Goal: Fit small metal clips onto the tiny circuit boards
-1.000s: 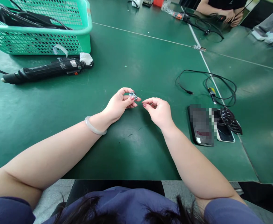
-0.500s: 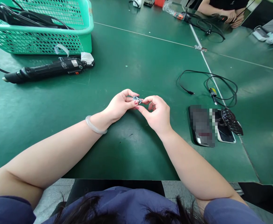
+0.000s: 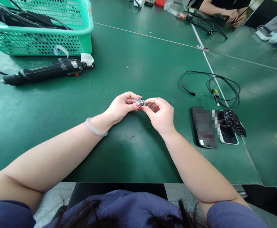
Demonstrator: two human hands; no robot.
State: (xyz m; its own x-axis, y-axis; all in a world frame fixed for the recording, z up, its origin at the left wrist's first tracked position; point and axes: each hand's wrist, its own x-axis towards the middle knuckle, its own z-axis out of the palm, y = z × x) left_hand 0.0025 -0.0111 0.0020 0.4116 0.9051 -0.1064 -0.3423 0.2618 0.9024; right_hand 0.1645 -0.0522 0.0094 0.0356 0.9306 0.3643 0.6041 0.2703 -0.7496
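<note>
Between my two hands is a small grey-blue part with dark detail (image 3: 141, 102), held just above the green table (image 3: 119, 158). It is too small for me to tell its exact kind. My left hand (image 3: 121, 107), below a pale bangle (image 3: 96, 128), pinches it from the left with thumb and fingers. From the right, my right hand (image 3: 161, 114) pinches its other end between thumb and forefinger. Fingertips hide the part's edges.
At left lie a black electric screwdriver (image 3: 48, 70) and a green basket (image 3: 50, 41) of cables. A coiled black cable (image 3: 230, 80), a dark phone (image 3: 203, 126), a white-edged phone (image 3: 228, 137) and a black hair claw (image 3: 234, 123) lie right. A co-worker's hands (image 3: 235, 15) are at the far right.
The small part has turned slightly and shows a flatter side. My right thumb and forefinger have shifted a little to the right on it. The view has moved slightly.
</note>
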